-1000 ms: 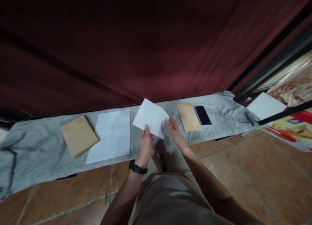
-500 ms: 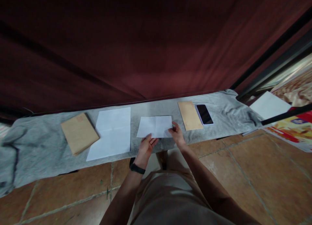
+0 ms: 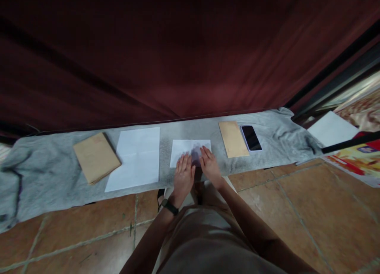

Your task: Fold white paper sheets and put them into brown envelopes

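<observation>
1. Two hands lie flat, side by side: our left hand (image 3: 183, 175) and our right hand (image 3: 209, 166), fingers spread wide and gripping nothing, press palms-down on the near edge of the folded white paper (image 3: 190, 150); a dark wristband (image 3: 169, 206) sits on the left wrist

2. We judge the flat press serves to hold the folded sheet down and sharpen its crease (the hands cover its lower edge, so we cannot see the crease itself)

3. That sheet lies on the grey cloth (image 3: 44, 179), about mid-length, between the larger white sheet (image 3: 135, 157) on the left and the narrow brown envelope (image 3: 233, 138) on the right

4. Further left sits a stack of brown envelopes (image 3: 95, 157); just beside the narrow envelope, a phone (image 3: 251, 138) lies screen-up, dark

5. Everything is laid out in a row along the cloth, apart from its neighbours, which we judge keeps each item within reach

6. Under the cloth runs a terracotta tile floor (image 3: 297, 218)

7. Behind it hangs a dark red curtain (image 3: 178, 60); at far right another white sheet (image 3: 331, 128) rests beside colourful printed material (image 3: 356, 163)
</observation>
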The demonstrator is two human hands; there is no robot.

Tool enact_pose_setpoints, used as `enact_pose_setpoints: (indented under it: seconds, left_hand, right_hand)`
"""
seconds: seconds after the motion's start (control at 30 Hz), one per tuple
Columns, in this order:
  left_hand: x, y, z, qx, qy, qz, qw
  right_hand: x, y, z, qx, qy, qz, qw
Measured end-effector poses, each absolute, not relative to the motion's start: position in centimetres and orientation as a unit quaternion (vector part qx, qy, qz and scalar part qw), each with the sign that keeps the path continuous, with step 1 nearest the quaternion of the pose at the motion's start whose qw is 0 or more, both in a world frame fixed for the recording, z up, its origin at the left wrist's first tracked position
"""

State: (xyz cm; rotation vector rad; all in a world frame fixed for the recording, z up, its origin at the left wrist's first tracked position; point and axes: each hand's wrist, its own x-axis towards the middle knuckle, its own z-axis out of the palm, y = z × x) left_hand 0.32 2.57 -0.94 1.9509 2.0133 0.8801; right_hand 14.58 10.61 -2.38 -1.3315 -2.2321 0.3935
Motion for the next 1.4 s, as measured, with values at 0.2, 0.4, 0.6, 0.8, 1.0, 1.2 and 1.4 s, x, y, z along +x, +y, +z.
enact_pose_setpoints:
  seconds: [0.2,0.4,0.6,0.8,1.0,1.2,1.4]
  left_hand:
    - [0.0,4.6,-3.2,0.736,0.662,0.139,0.026]
    - [-0.2,4.4,-2.9,0.731,0.671,0.120,0.014]
    - [-0.6,3.9,-2.7,0.703,0.699,0.135,0.014]
    - [-2.1,2.8,-3.1,0.663,0.728,0.173,0.005]
    - [-2.4,3.6,-2.9,0.620,0.761,0.190,-0.011]
    - [-0.5,9.0,-2.4,0.692,0.705,0.149,0.037]
    - [-1.9,10.6,-3.4,0.682,0.716,0.145,0.028]
  right_hand:
    - [11.6,10.8,-2.6,-0.393,-0.892,0.146,0.168]
    - [12.4,12.1,-3.2,-0.369,-0.913,0.110,0.132]
    - [13.4,14.1,-3.4,-0.369,-0.918,0.077,0.124]
    - [14.6,15.5,-3.6,-0.436,-0.887,0.061,0.141]
    - [15.2,15.8,-3.9,-0.456,-0.876,0.054,0.150]
    - [15.2,15.6,-3.7,-0.447,-0.878,0.062,0.158]
    - [15.2,15.7,-3.8,-0.449,-0.876,0.068,0.162]
